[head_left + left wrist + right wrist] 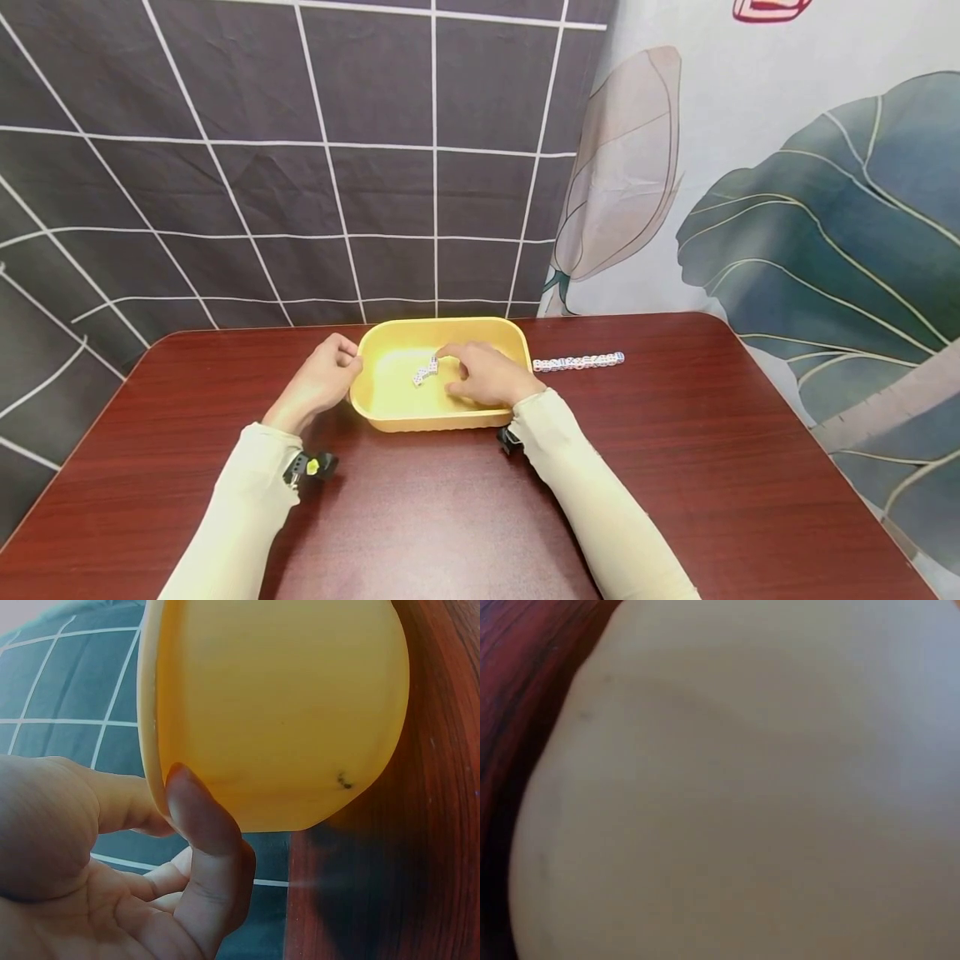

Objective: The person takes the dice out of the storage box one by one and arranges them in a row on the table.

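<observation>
A yellow plastic tub point(442, 423) stands at the back of the table. My left hand point(324, 375) pinches its left rim between thumb and fingers, which the left wrist view shows close up around the edge point(152, 697). Inside the tub lies a small cluster of white dice point(422, 375) with coloured pips. Over the tub's right half reaches my right hand point(491, 372), its index fingertip right at the upper dice and its thumb held apart below. In the right wrist view a pale, blurred surface point(735, 787) hides the hand.
A straight row of dice point(577, 362) lies on the table to the right of the tub. The table point(420, 517) is dark red wood. Behind it hang a dark grid-patterned cloth point(375, 192) and a leaf-printed curtain point(810, 233).
</observation>
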Motion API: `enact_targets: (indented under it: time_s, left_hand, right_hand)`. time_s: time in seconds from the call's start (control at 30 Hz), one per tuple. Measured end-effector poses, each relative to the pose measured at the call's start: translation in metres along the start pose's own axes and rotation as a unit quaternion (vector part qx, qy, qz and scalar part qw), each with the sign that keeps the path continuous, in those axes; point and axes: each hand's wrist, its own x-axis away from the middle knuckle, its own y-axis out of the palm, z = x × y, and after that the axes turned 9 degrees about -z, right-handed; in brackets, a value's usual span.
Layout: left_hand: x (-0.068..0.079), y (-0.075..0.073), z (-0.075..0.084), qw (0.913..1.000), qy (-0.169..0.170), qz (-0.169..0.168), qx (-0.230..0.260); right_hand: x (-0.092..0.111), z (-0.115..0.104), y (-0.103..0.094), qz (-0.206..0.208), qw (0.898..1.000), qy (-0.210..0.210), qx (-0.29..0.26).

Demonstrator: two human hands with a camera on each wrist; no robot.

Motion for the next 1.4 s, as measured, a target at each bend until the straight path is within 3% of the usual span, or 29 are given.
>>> enact_targets:
  time_s: [0.4, 0.97, 1.4]
  left_hand:
    - [0.0014, 0.0003, 0.0017, 1.0, 0.0, 0.0, -0.007]
    - [-0.0008, -0.0003, -0.0003, 1.0, -0.001, 0.0, 0.001]
    - [0.0009, 0.0, 0.0013, 1.0, -0.001, 0.0, 0.002]
  right_hand:
    - [-0.0009, -0.0031, 0.0053, -0.034, 0.999, 0.008, 0.026]
    - [-0.0005, -0.0053, 0.0022, 0.033, 0.998, 0.057, 0.004]
    - [0.0006, -0.0023, 0.0, 0.032, 0.997, 0.067, 0.016]
